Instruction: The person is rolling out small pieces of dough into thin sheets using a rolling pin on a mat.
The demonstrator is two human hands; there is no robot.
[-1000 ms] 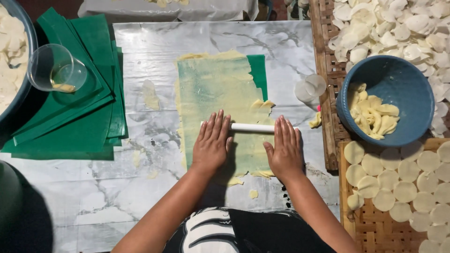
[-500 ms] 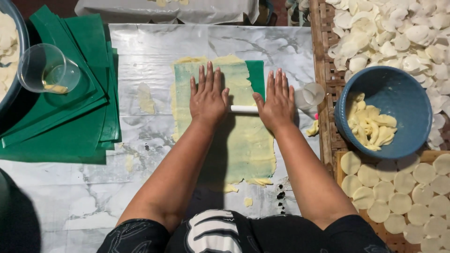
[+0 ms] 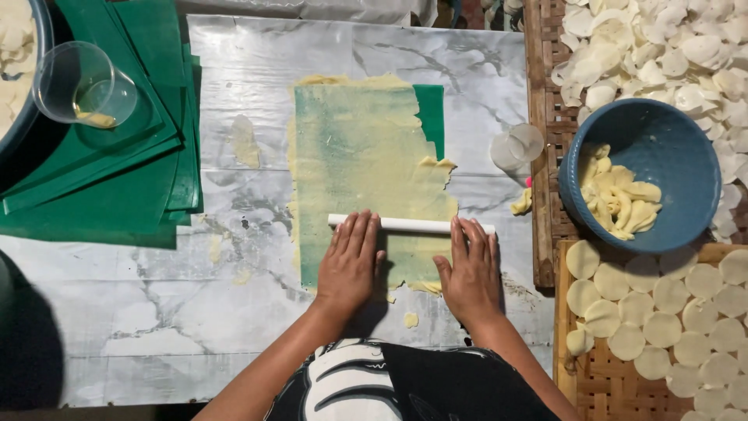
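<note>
Dough sheet [image 3: 366, 164], thin, soft, likely tear-prone, lies on the worktop [image 3: 257, 70]; both hands [image 3: 351, 261] [image 3: 470, 273] rest flat, fingers toward twelve o'clock, atop the stiff white roller [image 3: 413, 225].

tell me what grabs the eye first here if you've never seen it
Mid-table, the left hand and right hand lie flat on a thin white rolling rod across a pale yellow dough sheet. At right, a round blue bowl of dough scraps sits among cut white dough discs.

Left hand [image 3: 350, 261] and right hand [image 3: 470, 269] lie palms down, side by side, fingers extended and pointing forward, forearms converging toward the torso.
</note>
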